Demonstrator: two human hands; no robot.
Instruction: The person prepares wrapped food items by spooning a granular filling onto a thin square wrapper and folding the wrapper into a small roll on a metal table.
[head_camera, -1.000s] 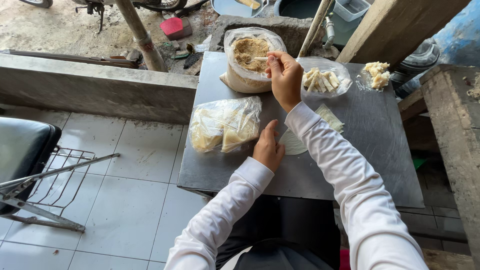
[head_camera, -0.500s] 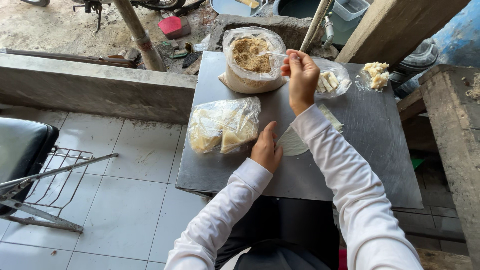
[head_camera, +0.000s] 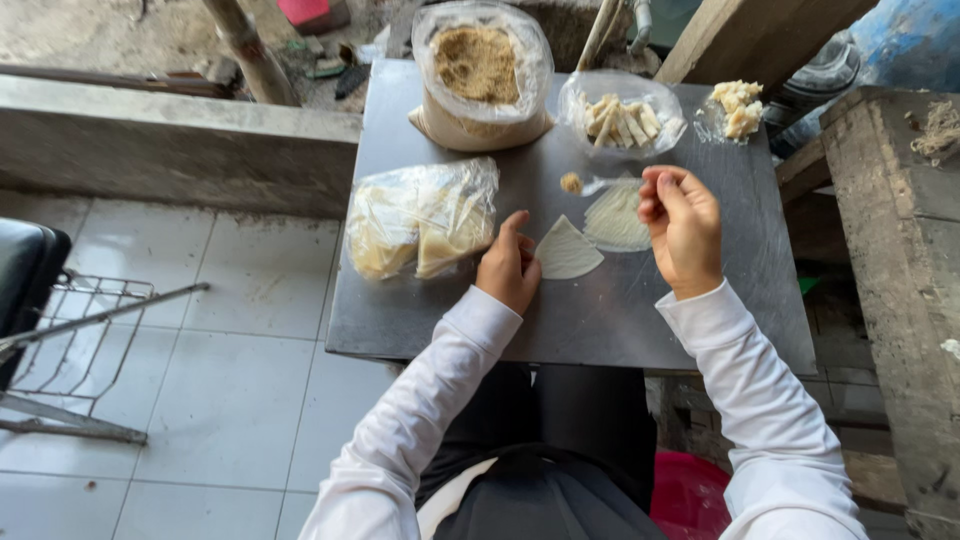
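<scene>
A: Status?
B: Filling step, I judge. My right hand (head_camera: 682, 228) pinches a spoon (head_camera: 600, 184) of filling; left hand (head_camera: 510, 268) fingertips pin the wrapper (head_camera: 566, 252), at 3 o'clock of it.
A: Next?
B: Filling goes onto the wrapper's centre.

The person wears a white long-sleeved top. Both sleeves are plain, without print or pattern, and reach down to the wrists, where each ends in a snug, slightly gathered cuff. The fabric looks smooth and thin, with soft folds and creases running along the forearms and bunching near the elbows. The left hand (head_camera: 510, 268) and the right hand (head_camera: 682, 228) are bare: no gloves, rings, watch or bracelet show. Below the sleeves, the lap is covered by dark, nearly black clothing, either trousers or a skirt, which cannot be told apart here. At the waist a small patch of white fabric shows against the dark cloth.
</scene>
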